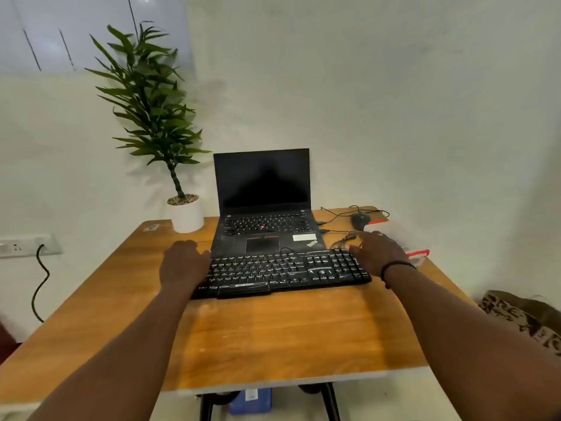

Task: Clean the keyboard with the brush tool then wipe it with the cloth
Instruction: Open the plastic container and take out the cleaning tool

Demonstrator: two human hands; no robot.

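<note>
Two bare hands sit at the ends of a black full-size plastic keyboard (285, 270), which lies across the middle of a wooden table top with a pale edge (273, 338). The left hand (183, 265) covers the keyboard's left end, knuckles up; fingers are hidden on the far side, so cannot tell if it grips or just rests. The right hand (378, 253), thin black band at the wrist, lies at the right end near the number pad, fingers spread and relaxed, holding nothing. The keyboard's far edge overlaps the palm rest of an open black laptop with a dark screen (264, 208). Its near edge leaves a broad strip of bare wood up to the table's front edge. Left of the left hand there is more bare wood out to the left edge. Far left: white plant pot with a green leafy plant (185, 215). Far right: dark mouse (360, 220) and loose thin black cables (343, 238), plus a clear box with red trim (417, 253) close to the right edge, partly behind the right hand. Brush and cloth not identifiable.
</note>
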